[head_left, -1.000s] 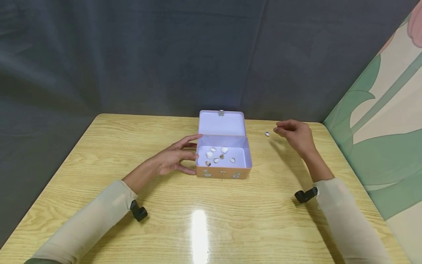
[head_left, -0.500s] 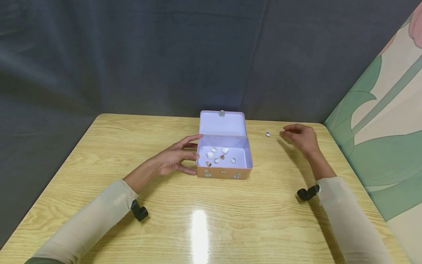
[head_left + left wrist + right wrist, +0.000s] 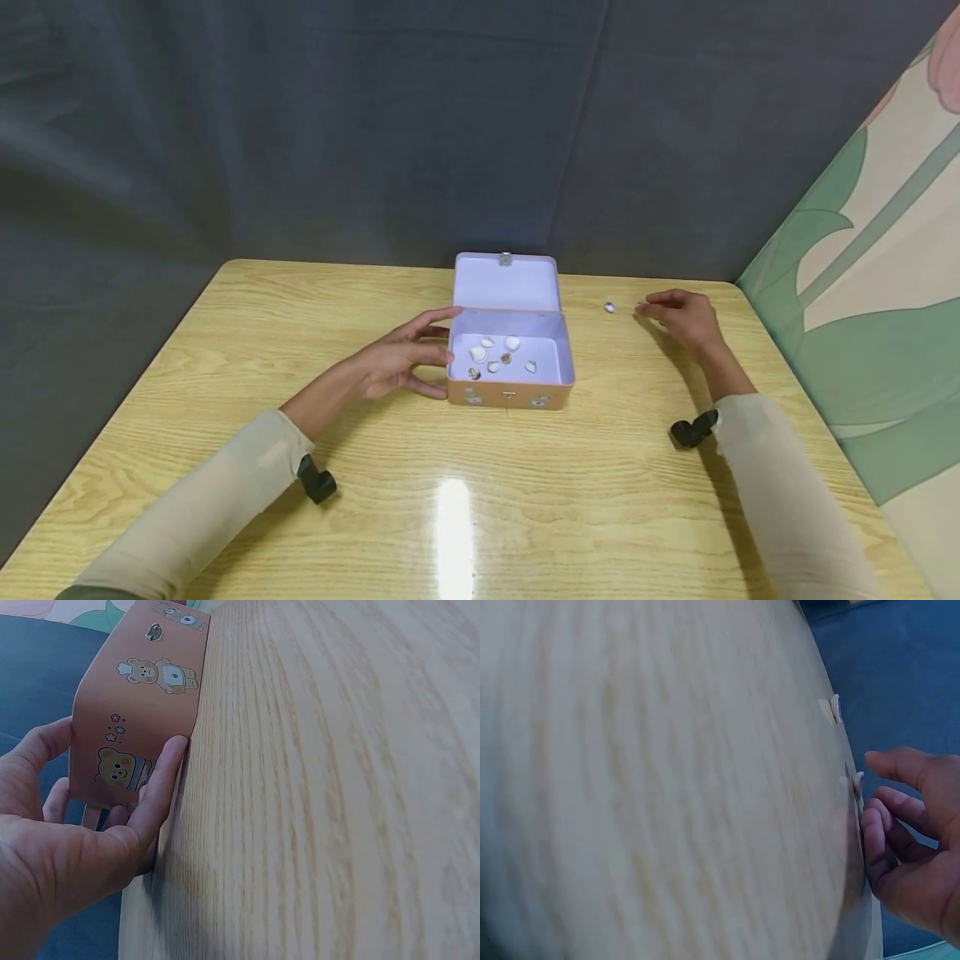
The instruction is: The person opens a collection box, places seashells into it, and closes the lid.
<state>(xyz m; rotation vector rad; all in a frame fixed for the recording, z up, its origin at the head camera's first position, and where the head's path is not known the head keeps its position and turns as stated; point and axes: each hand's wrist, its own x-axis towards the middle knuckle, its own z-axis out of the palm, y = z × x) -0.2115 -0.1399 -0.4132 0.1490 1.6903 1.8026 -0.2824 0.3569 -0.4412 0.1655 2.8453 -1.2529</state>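
A small orange tin box [image 3: 510, 396] stands with its lid [image 3: 506, 282] raised, a pale lilac inside and bear pictures outside. Several seashells [image 3: 512, 342] lie in it. My left hand [image 3: 397, 360] rests against its left end, fingers spread along that side; in the left wrist view they reach the bear-printed front [image 3: 142, 712]. At the table's far right, my right hand [image 3: 684, 317] is beside a small shell [image 3: 640, 306], thumb and fingers apart in the right wrist view. Whether a fingertip touches this shell [image 3: 858, 784] I cannot tell. Another shell [image 3: 609, 307] lies left of it.
The wooden table [image 3: 375, 467] ends at a dark curtain [image 3: 390, 133] close behind the box lid. A floral-patterned panel [image 3: 877, 317] stands along the right edge, near my right arm. Both wrists carry small black cameras [image 3: 315, 479].
My right hand has moved a little to the right and lowered to the table by the farther shell, which now shows at its fingertips. The left hand and box have stayed put.
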